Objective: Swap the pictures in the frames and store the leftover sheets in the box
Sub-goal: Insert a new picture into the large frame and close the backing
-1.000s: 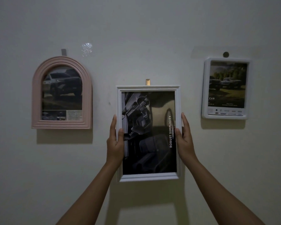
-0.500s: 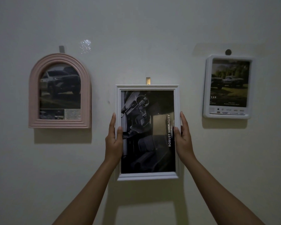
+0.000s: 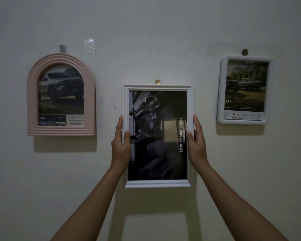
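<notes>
While we face the wall (image 3: pixel 155 32), our left hand (image 3: pixel 120 146) and right hand (image 3: pixel 197 145) grip the side rails of the white frame (image 3: pixel 157 183), thumbs on its front, holding it flat against the wall just under a small hook (image 3: pixel 157 81). It sits between the pink arched frame (image 3: pixel 33 101) and the rounded white frame (image 3: pixel 221 94).

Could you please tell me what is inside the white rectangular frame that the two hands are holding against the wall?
The white rectangular frame holds a dark car-interior picture lettered "ROBUST SIMPLICITY" sideways. The left hand and right hand cover its side edges; any sheets behind are hidden.
</notes>
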